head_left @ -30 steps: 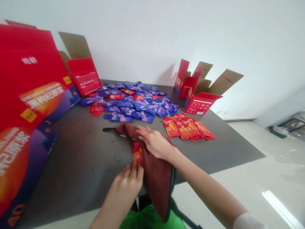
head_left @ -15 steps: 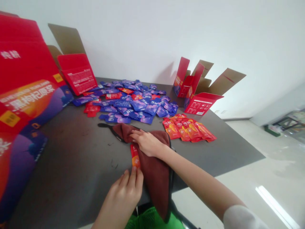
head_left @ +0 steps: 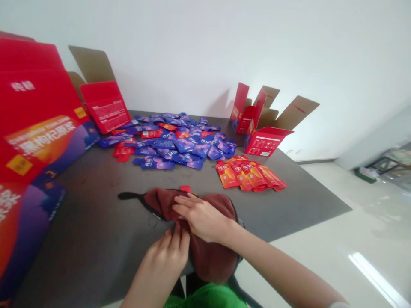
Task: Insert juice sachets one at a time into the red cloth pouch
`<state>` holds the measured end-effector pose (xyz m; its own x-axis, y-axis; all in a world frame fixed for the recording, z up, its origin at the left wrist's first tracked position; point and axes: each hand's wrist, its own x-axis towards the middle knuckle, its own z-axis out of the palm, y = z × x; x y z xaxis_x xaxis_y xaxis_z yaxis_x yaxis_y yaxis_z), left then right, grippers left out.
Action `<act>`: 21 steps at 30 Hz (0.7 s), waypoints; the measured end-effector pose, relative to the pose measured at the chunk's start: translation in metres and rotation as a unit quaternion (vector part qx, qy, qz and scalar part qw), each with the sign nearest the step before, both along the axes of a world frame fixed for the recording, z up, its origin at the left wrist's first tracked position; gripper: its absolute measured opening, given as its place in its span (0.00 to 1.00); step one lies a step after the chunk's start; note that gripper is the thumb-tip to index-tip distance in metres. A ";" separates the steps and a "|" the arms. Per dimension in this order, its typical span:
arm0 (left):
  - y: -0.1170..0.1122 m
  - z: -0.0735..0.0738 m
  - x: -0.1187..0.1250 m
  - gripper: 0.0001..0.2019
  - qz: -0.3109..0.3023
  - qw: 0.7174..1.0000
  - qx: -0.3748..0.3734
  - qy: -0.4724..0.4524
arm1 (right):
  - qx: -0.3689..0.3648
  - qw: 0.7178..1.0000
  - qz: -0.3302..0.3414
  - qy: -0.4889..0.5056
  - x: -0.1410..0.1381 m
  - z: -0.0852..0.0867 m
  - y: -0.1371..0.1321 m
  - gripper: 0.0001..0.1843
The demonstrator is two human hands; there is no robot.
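A dark red cloth (head_left: 208, 252) lies at the near edge of the grey table (head_left: 96, 214). My right hand (head_left: 199, 216) presses down on the cloth with its fingers together. A red sachet (head_left: 185, 188) lies under the cloth, and only its top tip shows beyond my fingers. My left hand (head_left: 167, 256) pinches the sachet's near end at the cloth's edge.
A heap of blue and red sachets (head_left: 173, 143) covers the far middle. A fanned row of red sachets (head_left: 250, 174) lies to the right. An open red box (head_left: 263, 124) stands behind the row, and large red cartons (head_left: 35, 141) stand at the left.
The cloth has been pulled over the red sachet, which is now nearly hidden. My right hand has moved nearer along the cloth. The camera has tilted a little.
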<state>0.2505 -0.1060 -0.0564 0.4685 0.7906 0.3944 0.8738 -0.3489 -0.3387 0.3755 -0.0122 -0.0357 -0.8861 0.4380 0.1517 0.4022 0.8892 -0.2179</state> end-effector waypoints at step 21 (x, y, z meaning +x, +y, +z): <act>-0.001 -0.005 -0.002 0.24 0.017 0.999 -0.041 0.019 | -0.014 1.000 0.014 0.012 0.002 -0.009 0.013 0.18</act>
<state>0.2484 -0.1071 -0.0610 0.4545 0.8349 0.3104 0.8725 -0.3470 -0.3440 0.3777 0.0008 -0.0445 -0.8940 0.4181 0.1614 0.3721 0.8931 -0.2528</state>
